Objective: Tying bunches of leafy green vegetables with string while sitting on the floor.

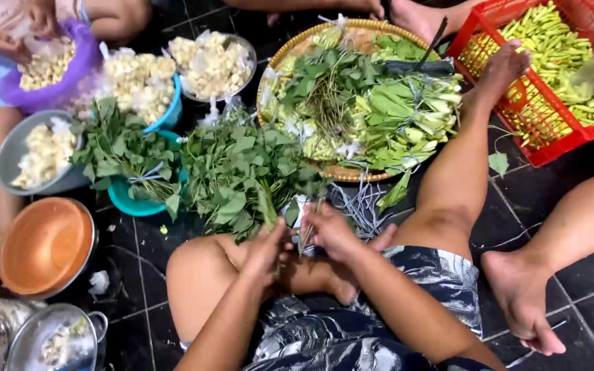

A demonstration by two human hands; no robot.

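Left hand: I see it closed round a bunch of green stems, just above my bent knee.
Right hand: fingers pinched on the thin stem ends, touching the left hand.
Bunch of green stems: centre of view, leafy tops running to 12 o'clock into the leaf pile on the floor.
Woven tray: at 1 o'clock, loaded with tied greens.
Red crate: at 2 o'clock, full of green pods.
Teal bowl: at 10 o'clock, holding leaves.
Orange bowl: at 9 o'clock.
Purple bag: at 11 o'clock, another person's hands in it.
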